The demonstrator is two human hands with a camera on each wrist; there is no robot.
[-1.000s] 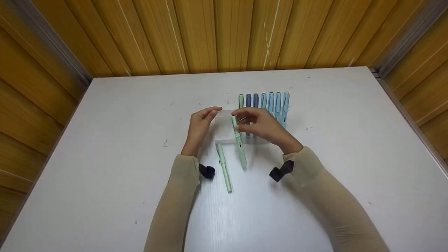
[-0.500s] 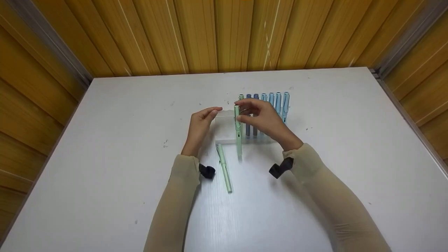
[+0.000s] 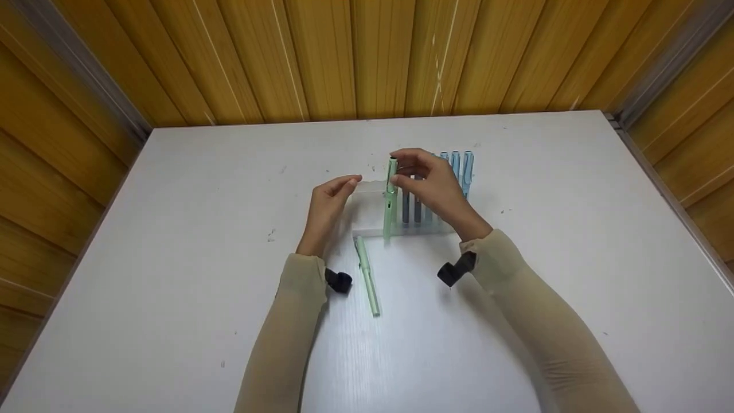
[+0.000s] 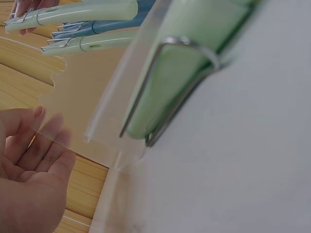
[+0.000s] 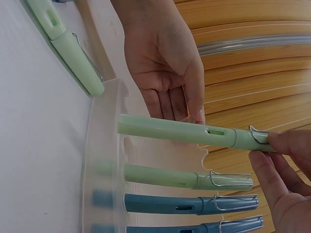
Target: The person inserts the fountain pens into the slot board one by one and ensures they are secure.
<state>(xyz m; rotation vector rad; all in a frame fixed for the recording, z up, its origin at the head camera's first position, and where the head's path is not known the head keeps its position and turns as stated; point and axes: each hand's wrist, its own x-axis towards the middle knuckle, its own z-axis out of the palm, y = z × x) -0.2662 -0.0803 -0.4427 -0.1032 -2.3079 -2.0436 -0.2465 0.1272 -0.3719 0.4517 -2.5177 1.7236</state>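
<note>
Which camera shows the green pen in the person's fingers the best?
The right wrist view: the held green pen runs across the picture, clip pinched by the right hand, its other end at the clear holder. The head view shows it small; the left wrist view catches only its upper end.

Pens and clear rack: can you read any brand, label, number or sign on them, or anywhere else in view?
No readable text in any view.
Green pen pinched by the right hand: plain barrel, no print showing.
Racked pens: no visible marks.
Clear rack, steadied by the left hand: no label.
Green pen on the table: too small to tell in the head view; its clip end, close in the left wrist view, is bare.
</note>
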